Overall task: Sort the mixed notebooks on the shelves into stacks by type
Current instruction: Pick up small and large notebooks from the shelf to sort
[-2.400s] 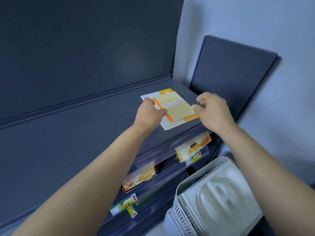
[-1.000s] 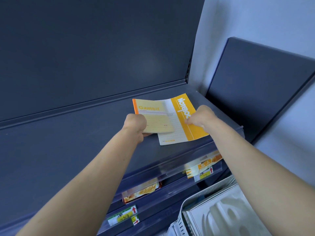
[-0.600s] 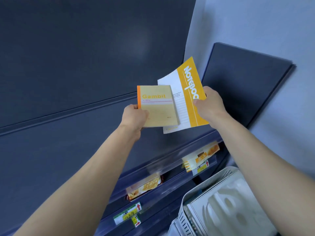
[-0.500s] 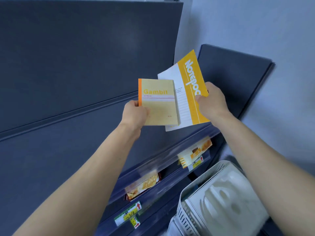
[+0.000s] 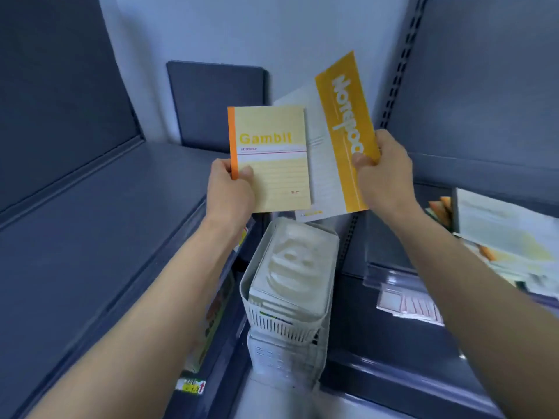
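The left hand (image 5: 231,192) is pinching the Gambit notebook (image 5: 272,170) by its spine corner and the right hand (image 5: 385,176) is gripping the larger orange notebook (image 5: 341,131) by one edge, both aloft over the white basket (image 5: 287,267), likely risking a slip into it.

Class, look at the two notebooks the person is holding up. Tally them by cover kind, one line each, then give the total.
Pale yellow Gambit notebook, gripped by the left hand: 1
White notebook with a yellow band, gripped by the right hand: 1
Total held: 2
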Demonstrator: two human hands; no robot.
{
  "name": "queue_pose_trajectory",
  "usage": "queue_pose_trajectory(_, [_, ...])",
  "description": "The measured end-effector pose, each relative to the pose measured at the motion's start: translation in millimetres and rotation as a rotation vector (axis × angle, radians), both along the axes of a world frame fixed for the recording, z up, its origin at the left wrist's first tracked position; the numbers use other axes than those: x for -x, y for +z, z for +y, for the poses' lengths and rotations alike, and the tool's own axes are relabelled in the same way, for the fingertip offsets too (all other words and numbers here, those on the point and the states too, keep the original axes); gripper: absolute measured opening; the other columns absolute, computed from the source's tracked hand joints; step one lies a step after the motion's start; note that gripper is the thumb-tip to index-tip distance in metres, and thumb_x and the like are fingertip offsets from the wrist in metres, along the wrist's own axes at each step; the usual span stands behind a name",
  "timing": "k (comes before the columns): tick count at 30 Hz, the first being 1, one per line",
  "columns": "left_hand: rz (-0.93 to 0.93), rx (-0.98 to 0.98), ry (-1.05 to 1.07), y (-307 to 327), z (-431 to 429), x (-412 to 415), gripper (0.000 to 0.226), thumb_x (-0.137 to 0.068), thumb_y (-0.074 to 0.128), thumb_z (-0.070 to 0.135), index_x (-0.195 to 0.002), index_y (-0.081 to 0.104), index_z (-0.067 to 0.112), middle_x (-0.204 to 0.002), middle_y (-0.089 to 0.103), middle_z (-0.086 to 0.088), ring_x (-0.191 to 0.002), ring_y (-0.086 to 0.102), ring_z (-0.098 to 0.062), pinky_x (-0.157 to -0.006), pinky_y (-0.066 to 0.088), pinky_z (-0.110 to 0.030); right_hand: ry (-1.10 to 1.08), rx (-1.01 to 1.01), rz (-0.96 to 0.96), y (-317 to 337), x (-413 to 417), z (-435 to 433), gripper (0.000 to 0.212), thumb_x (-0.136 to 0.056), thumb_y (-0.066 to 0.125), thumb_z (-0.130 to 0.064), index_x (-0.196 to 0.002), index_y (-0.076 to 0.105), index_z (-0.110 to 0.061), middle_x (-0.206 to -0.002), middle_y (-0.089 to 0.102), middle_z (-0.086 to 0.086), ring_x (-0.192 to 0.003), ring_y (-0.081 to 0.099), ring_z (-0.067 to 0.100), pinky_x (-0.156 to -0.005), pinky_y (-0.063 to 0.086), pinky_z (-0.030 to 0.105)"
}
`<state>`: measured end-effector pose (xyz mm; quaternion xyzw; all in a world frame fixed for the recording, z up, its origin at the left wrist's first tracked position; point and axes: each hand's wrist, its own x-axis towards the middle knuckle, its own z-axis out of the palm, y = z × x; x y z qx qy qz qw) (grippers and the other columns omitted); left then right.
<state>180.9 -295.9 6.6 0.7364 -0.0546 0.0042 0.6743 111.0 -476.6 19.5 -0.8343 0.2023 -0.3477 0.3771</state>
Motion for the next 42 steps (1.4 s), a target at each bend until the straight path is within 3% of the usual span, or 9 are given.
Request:
queue_pose_trajectory(4, [-0.033,-0.019,-0.187,6,-65,40,0.006,-0.098,0.043,0.017,-0.102,0.047,0.017,-0.088,0.055,0.008,-0.081,0.053,-0.008,-0.068,0.045,-0.023,-0.201,0.013,-0.015,10,74,-48,0.007,-0.091,0.046,-0.010,-0.096,0.051,-0.011,-0.086,0.059,-0.001,-0.080,0.055,0.022,-0.073,0.047,0.036])
queue_pose_trajectory(8, [-0.042,-0.032,-0.347,11,-119,81,0.006,-0.098,0.040,0.015,-0.101,0.045,0.017,-0.085,0.053,0.008,-0.076,0.050,-0.007,-0.061,0.044,-0.018,-0.365,0.034,-0.022,14,138,-89,0.005,-0.091,0.048,-0.010,-0.088,0.045,-0.012,-0.083,0.055,0.000,-0.076,0.050,0.021,-0.070,0.044,0.034])
queue_pose_trajectory(12, [-0.050,-0.035,-0.452,16,-166,121,0.008,-0.100,0.037,0.014,-0.106,0.043,0.016,-0.084,0.050,0.013,-0.072,0.049,-0.001,-0.041,0.039,-0.002,-0.466,0.048,-0.011,12,192,-129,0.005,-0.092,0.049,-0.011,-0.089,0.044,-0.012,-0.081,0.054,0.000,-0.076,0.050,0.023,-0.069,0.043,0.033])
queue_pose_trajectory(21, [-0.062,-0.051,-0.564,13,-292,208,0.006,-0.101,0.038,0.016,-0.102,0.044,0.017,-0.088,0.053,0.011,-0.079,0.050,-0.003,-0.060,0.041,-0.017,-0.552,0.020,0.014,6,289,-246,0.003,-0.091,0.048,-0.010,-0.090,0.045,-0.011,-0.083,0.054,0.001,-0.078,0.050,0.023,-0.069,0.039,0.030])
queue_pose_trajectory(25, [-0.040,-0.055,-0.534,9,-352,243,0.007,-0.101,0.037,0.015,-0.104,0.043,0.016,-0.088,0.052,0.012,-0.078,0.049,-0.001,-0.057,0.037,-0.015,-0.567,0.028,0.089,5,325,-313,0.010,-0.092,0.047,-0.011,-0.098,0.049,-0.004,-0.091,0.058,0.007,-0.085,0.053,0.029,-0.077,0.046,0.038])
queue_pose_trajectory(28, [-0.025,-0.078,-0.505,6,-384,261,0.006,-0.101,0.038,0.016,-0.104,0.043,0.016,-0.093,0.055,0.009,-0.084,0.053,-0.005,-0.062,0.043,-0.018,-0.568,0.056,0.137,5,346,-354,0.014,-0.093,0.047,-0.011,-0.103,0.051,-0.003,-0.098,0.059,0.008,-0.086,0.051,0.027,-0.077,0.043,0.036])
queue_pose_trajectory(34, [-0.002,-0.174,-0.422,-6,-414,276,0.004,-0.098,0.042,0.024,-0.100,0.046,0.023,-0.095,0.060,0.007,-0.097,0.059,-0.020,-0.084,0.052,-0.040,-0.542,0.022,0.334,-26,365,-407,0.021,-0.095,0.045,-0.017,-0.112,0.052,-0.006,-0.110,0.062,0.017,-0.094,0.055,0.033,-0.073,0.040,0.033])
queue_pose_trajectory(39, [0.023,-0.198,-0.399,-16,-425,281,0.005,-0.099,0.041,0.023,-0.102,0.045,0.021,-0.092,0.058,0.008,-0.093,0.057,-0.017,-0.087,0.051,-0.042,-0.542,0.002,0.506,-61,366,-431,0.030,-0.095,0.046,-0.017,-0.123,0.048,-0.007,-0.116,0.060,0.019,-0.103,0.055,0.039,-0.073,0.040,0.035])
queue_pose_trajectory(42, [0.030,-0.225,-0.369,-23,-427,282,0.005,-0.099,0.042,0.024,-0.102,0.045,0.022,-0.098,0.059,0.005,-0.095,0.058,-0.019,-0.084,0.051,-0.040,-0.552,0.029,0.612,-77,364,-441,0.028,-0.094,0.047,-0.017,-0.119,0.048,-0.003,-0.115,0.059,0.022,-0.103,0.055,0.041,-0.073,0.043,0.039])
